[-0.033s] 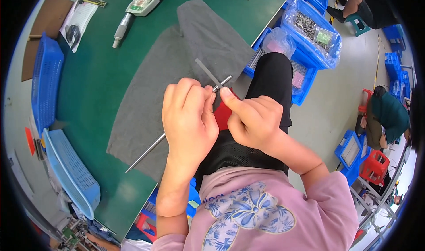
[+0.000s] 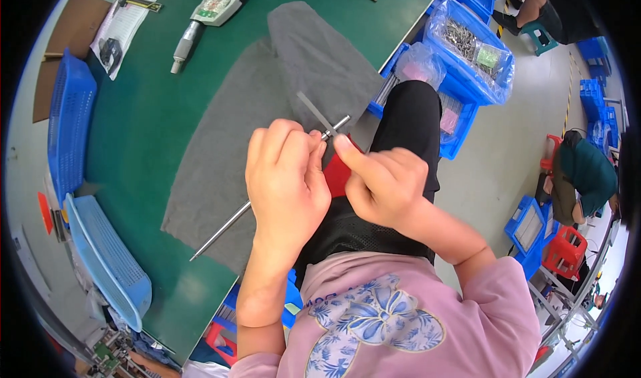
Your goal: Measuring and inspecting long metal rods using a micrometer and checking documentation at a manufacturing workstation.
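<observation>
A green bench (image 2: 140, 131) fills the left side, with a grey cloth (image 2: 267, 111) spread over it. A long thin metal rod (image 2: 224, 231) lies slanted across the cloth, shiny and straight, its far tip at about seven o'clock. The left hand (image 2: 284, 178) is curled around the rod's upper part. The right hand (image 2: 380, 181) pinches near the rod's top end with thumb and finger. A flat grey strip (image 2: 314, 111) sticks up toward eleven o'clock. Something red (image 2: 337, 171) shows between the hands. Blue bins (image 2: 467, 51) sit at one o'clock.
</observation>
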The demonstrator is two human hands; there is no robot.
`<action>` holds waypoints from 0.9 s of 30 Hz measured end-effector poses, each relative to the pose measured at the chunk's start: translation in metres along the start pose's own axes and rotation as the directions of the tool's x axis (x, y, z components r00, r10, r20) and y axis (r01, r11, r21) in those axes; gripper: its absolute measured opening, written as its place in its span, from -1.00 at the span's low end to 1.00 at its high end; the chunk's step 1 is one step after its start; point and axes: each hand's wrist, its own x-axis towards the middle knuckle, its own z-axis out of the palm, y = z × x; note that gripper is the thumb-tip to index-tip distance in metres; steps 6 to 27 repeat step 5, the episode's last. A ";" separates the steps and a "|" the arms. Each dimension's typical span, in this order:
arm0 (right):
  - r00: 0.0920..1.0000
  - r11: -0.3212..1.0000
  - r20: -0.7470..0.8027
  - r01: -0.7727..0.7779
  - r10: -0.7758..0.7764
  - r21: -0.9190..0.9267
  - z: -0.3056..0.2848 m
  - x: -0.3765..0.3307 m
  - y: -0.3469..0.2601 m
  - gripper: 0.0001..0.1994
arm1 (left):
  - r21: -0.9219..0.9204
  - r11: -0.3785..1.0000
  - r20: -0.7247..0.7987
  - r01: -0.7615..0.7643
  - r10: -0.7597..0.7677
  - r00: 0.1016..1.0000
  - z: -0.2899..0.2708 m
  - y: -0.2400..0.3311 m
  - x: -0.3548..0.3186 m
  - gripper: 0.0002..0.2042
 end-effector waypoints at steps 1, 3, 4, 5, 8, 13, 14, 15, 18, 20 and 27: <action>1.000 1.000 -0.001 0.008 -0.008 0.000 -0.007 -0.006 -0.005 -0.56 | 0.001 1.000 0.000 0.001 -0.001 1.000 -0.001 0.000 -0.001 -0.89; 0.991 0.995 0.119 -0.052 0.062 -0.082 -0.019 -0.017 -0.009 -0.56 | 0.023 0.999 0.032 0.036 -0.037 0.999 0.000 0.002 -0.004 -0.89; 0.995 0.998 0.096 -0.028 0.033 -0.060 -0.016 -0.016 -0.005 -0.55 | 0.005 0.999 0.020 0.038 -0.038 0.999 0.001 0.002 -0.003 -0.88; 0.995 0.997 0.100 -0.020 0.027 -0.071 -0.014 -0.008 -0.005 -0.55 | -0.022 0.999 0.019 0.035 -0.034 0.999 0.002 0.001 -0.003 -0.87; 0.995 0.997 0.100 -0.020 0.027 -0.071 -0.014 -0.008 -0.005 -0.55 | -0.022 0.999 0.019 0.035 -0.034 0.999 0.002 0.001 -0.003 -0.87; 0.995 0.997 0.100 -0.020 0.027 -0.071 -0.014 -0.008 -0.005 -0.55 | -0.022 0.999 0.019 0.035 -0.034 0.999 0.002 0.001 -0.003 -0.87; 0.995 0.997 0.100 -0.020 0.027 -0.071 -0.014 -0.008 -0.005 -0.55 | -0.022 0.999 0.019 0.035 -0.034 0.999 0.002 0.001 -0.003 -0.87; 0.995 0.997 0.100 -0.020 0.027 -0.071 -0.014 -0.008 -0.005 -0.55 | -0.022 0.999 0.019 0.035 -0.034 0.999 0.002 0.001 -0.003 -0.87; 0.995 0.997 0.100 -0.020 0.027 -0.071 -0.014 -0.008 -0.005 -0.55 | -0.022 0.999 0.019 0.035 -0.034 0.999 0.002 0.001 -0.003 -0.87; 0.995 0.997 0.100 -0.020 0.027 -0.071 -0.014 -0.008 -0.005 -0.55 | -0.022 0.999 0.019 0.035 -0.034 0.999 0.002 0.001 -0.003 -0.87; 0.995 0.997 0.100 -0.020 0.027 -0.071 -0.014 -0.008 -0.005 -0.55 | -0.022 0.999 0.019 0.035 -0.034 0.999 0.002 0.001 -0.003 -0.87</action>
